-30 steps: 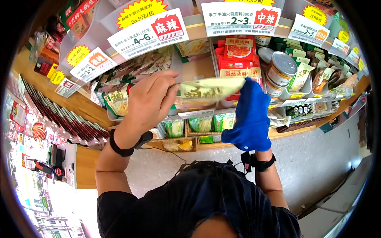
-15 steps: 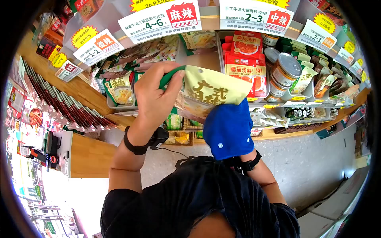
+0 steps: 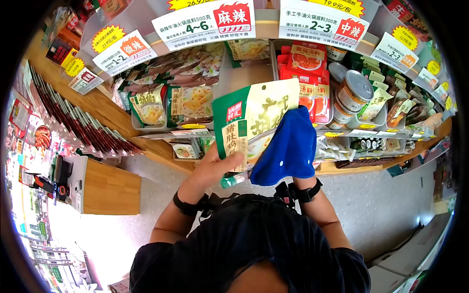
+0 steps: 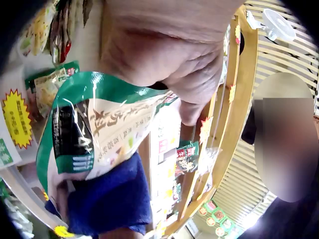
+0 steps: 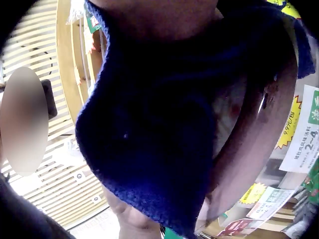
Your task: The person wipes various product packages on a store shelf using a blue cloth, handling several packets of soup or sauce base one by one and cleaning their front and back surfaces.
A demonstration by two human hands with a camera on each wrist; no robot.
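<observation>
A green-and-cream soup packet (image 3: 250, 115) is held tilted in front of the shelf. My left hand (image 3: 215, 167) grips its lower left edge, thumb on the front. A blue cloth (image 3: 289, 149) drapes over my right hand (image 3: 305, 182) and lies against the packet's right side. In the left wrist view, a finger (image 4: 62, 200) of the right hand lies on the packet (image 4: 107, 127) beside the cloth (image 4: 112, 201); most of that hand is hidden. The right wrist view is filled by dark cloth (image 5: 144, 129), with my left hand (image 5: 137, 219) below.
Shelf bins hold similar packets (image 3: 195, 101), red tomato packets (image 3: 305, 58) and stacked cans (image 3: 354, 90). Price cards (image 3: 202, 24) hang along the upper shelf edge. A wooden counter (image 3: 112, 188) stands at the left. Another person (image 4: 286, 139) shows in the left wrist view.
The left hand has moved from the packet's top edge down to its lower left edge. The packet has turned from nearly edge-on to show its front. The clothed right hand shifted inward, then slightly up.
</observation>
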